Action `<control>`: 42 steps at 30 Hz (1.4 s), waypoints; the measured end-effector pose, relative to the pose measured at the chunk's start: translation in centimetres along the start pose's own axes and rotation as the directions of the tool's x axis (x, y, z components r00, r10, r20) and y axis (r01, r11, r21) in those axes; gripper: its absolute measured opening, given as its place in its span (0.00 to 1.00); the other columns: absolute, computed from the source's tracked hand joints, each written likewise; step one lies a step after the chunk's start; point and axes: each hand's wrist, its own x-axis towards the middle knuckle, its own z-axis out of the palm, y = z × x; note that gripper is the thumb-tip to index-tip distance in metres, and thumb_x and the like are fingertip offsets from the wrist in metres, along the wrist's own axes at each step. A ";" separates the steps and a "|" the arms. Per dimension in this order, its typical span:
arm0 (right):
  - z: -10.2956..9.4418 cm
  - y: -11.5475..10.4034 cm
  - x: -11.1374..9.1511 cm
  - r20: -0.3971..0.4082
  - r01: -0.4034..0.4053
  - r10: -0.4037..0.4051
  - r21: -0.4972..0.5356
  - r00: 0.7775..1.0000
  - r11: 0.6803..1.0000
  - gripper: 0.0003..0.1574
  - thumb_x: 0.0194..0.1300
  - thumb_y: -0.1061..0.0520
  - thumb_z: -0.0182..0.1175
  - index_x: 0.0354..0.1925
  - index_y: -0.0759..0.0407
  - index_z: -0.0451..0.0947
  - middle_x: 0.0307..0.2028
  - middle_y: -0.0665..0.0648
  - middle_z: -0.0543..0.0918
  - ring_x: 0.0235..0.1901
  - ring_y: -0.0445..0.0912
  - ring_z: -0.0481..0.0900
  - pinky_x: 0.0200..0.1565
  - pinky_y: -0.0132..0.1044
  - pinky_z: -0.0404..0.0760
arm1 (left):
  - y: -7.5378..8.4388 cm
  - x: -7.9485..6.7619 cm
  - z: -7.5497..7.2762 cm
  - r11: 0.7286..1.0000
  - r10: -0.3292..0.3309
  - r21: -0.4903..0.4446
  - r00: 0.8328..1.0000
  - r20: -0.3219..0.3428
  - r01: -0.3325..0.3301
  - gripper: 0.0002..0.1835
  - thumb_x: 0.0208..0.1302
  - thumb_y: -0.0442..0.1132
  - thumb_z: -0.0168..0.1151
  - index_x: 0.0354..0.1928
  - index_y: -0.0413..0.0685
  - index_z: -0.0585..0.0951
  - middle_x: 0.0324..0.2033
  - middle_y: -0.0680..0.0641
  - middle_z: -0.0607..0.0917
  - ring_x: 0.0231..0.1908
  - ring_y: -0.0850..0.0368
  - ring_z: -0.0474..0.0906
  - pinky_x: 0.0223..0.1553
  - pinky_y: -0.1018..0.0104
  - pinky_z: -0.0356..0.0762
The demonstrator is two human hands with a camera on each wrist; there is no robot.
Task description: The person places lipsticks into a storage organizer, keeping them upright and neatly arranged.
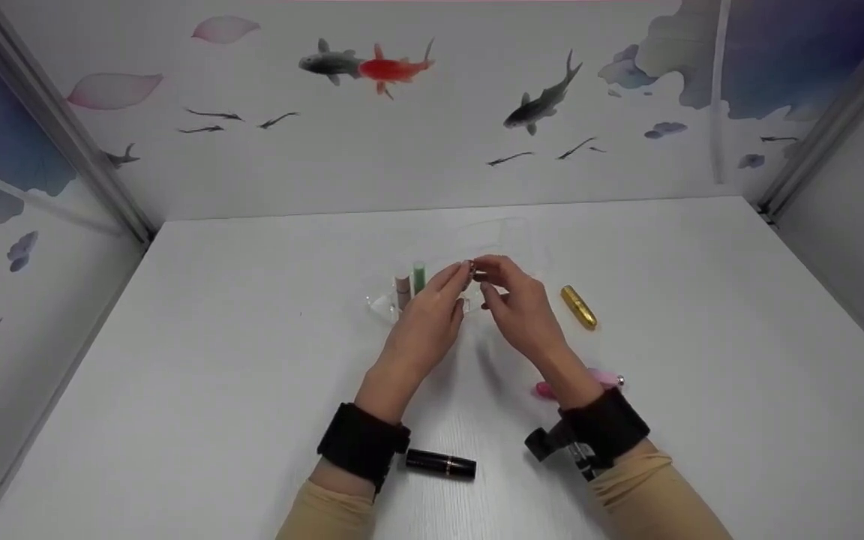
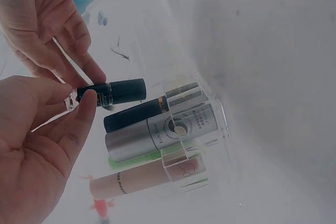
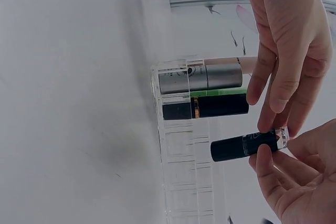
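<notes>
Nearest the wearer, on the bench (image 1: 214, 375): 1 black lipstick tube with a gold band (image 1: 441, 464), lying flat. Past it, 1 pink item (image 1: 544, 389), half under the right forearm; type unclear. Farther, 1 gold lipstick tube (image 1: 579, 307), flat, right of the hands.

Mid-bench, raised just above the rack and apart from it: 1 black lipstick tube with a clear end (image 2: 122, 92). Left hand (image 1: 428, 324) pinches it by thumb and finger near the clear end. Right hand (image 1: 526, 311) has curled fingers on the same tube and seems to pinch it too; how firmly, can't tell. Probably light, stiff, a bit slippery from the smooth casing; the clear end may crack if dropped. Best hold likely mid-body, thumb against fingers, off the clear end.

Hidden: fingers cover part of the label, print too small to read; head view shows barely any of the tube.

Behind and below, 1 clear rack (image 3: 181, 153) with 4 visible tubes: silver (image 3: 223, 76), gold-banded black (image 3: 226, 105), green (image 1: 419, 276), pale pink (image 1: 403, 291). Green mostly blocked in wrist views; rack edges blend into the bench.

Back: wall (image 1: 417, 165) with koi prints, cut off at top.
</notes>
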 end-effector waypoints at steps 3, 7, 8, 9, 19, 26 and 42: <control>0.1 -0.1 0.0 0.009 -0.014 0.014 -0.006 1.000 1.000 0.20 0.73 0.67 0.53 0.60 0.60 0.75 0.58 0.59 0.83 0.57 0.50 0.83 0.45 0.39 0.88 | 0.0 0.0 0.0 1.000 -0.015 0.007 1.000 0.003 0.015 0.26 0.71 0.30 0.57 0.70 0.39 0.69 0.66 0.40 0.75 0.62 0.51 0.79 0.60 0.65 0.79; 0.2 -0.2 -0.2 0.034 -0.029 0.030 -0.016 0.999 0.999 0.21 0.74 0.66 0.52 0.62 0.61 0.75 0.60 0.60 0.82 0.58 0.51 0.83 0.46 0.39 0.87 | 0.0 0.0 0.0 0.999 -0.031 0.023 0.999 0.011 0.030 0.26 0.71 0.30 0.56 0.70 0.38 0.70 0.65 0.40 0.76 0.63 0.50 0.77 0.61 0.65 0.78; 0.2 -0.2 -0.2 0.041 -0.032 0.032 -0.019 0.999 0.999 0.21 0.74 0.66 0.52 0.62 0.61 0.75 0.60 0.60 0.82 0.58 0.51 0.83 0.47 0.40 0.87 | 0.0 0.0 0.1 0.999 -0.032 0.029 0.999 0.011 0.031 0.25 0.71 0.30 0.56 0.69 0.38 0.70 0.65 0.40 0.76 0.64 0.50 0.77 0.61 0.65 0.78; 0.2 -0.2 -0.2 0.048 -0.037 0.038 -0.020 0.998 0.999 0.21 0.74 0.65 0.52 0.63 0.61 0.75 0.60 0.60 0.82 0.58 0.51 0.83 0.47 0.40 0.87 | 0.0 0.0 0.1 0.999 -0.033 0.033 0.999 0.012 0.033 0.25 0.71 0.30 0.56 0.69 0.38 0.70 0.65 0.40 0.76 0.64 0.50 0.77 0.61 0.65 0.78; 0.2 -0.2 -0.3 0.116 -0.036 0.042 -0.048 0.992 0.998 0.25 0.74 0.66 0.51 0.67 0.65 0.71 0.63 0.63 0.79 0.60 0.53 0.81 0.48 0.43 0.87 | 0.0 0.0 0.2 0.998 -0.043 0.052 0.999 0.023 0.042 0.24 0.72 0.30 0.55 0.68 0.36 0.71 0.64 0.39 0.77 0.63 0.49 0.78 0.60 0.64 0.79; 0.2 -0.3 -0.4 0.145 -0.036 0.046 -0.068 0.988 0.997 0.27 0.75 0.65 0.50 0.69 0.65 0.68 0.64 0.63 0.78 0.60 0.54 0.81 0.49 0.43 0.87 | -0.1 0.0 0.3 0.997 -0.030 0.065 0.999 0.015 0.029 0.24 0.72 0.30 0.55 0.68 0.35 0.71 0.64 0.38 0.77 0.62 0.48 0.79 0.59 0.64 0.80; 0.2 -0.2 -0.4 0.163 -0.018 0.023 -0.033 0.986 0.999 0.24 0.74 0.66 0.49 0.66 0.63 0.71 0.63 0.62 0.79 0.62 0.54 0.80 0.51 0.44 0.86 | 0.2 0.1 0.3 0.992 -0.066 0.115 0.996 0.065 0.058 0.25 0.71 0.29 0.56 0.69 0.35 0.70 0.65 0.36 0.76 0.63 0.46 0.78 0.60 0.63 0.79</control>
